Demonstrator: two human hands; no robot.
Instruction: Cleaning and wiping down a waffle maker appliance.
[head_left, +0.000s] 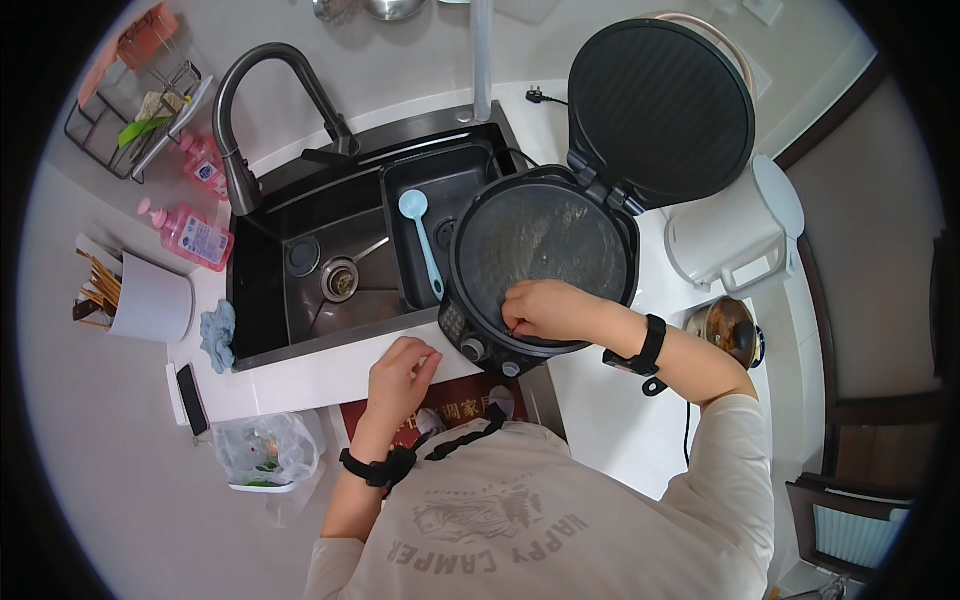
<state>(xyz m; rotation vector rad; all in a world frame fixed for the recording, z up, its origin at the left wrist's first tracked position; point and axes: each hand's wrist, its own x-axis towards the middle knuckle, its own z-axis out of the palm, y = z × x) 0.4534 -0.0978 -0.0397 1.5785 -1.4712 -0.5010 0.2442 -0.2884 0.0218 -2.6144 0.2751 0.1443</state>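
An electric baking pan stands with its ridged lid (660, 112) raised on a hinge at the back right. Pale streaks mark the dark lower plate (544, 240). My right hand (551, 309) is bent down over the front of this plate, its fingers curled inward. The fingertips are partly hidden, so anything pinched between them cannot be made out. A control knob (472, 349) sits on the pan's front side. My left hand (401, 375) hovers by the counter's front edge, left of the pan, its fingers curled together with nothing seen in them.
Left of the pan is a black sink (259, 300), with a light-blue spoon (424, 236) in its inset basin and a tall faucet (225, 135). A white kettle (720, 232) and a lidded pot (727, 330) stand at right. A bagged bin (266, 450) hangs below the counter.
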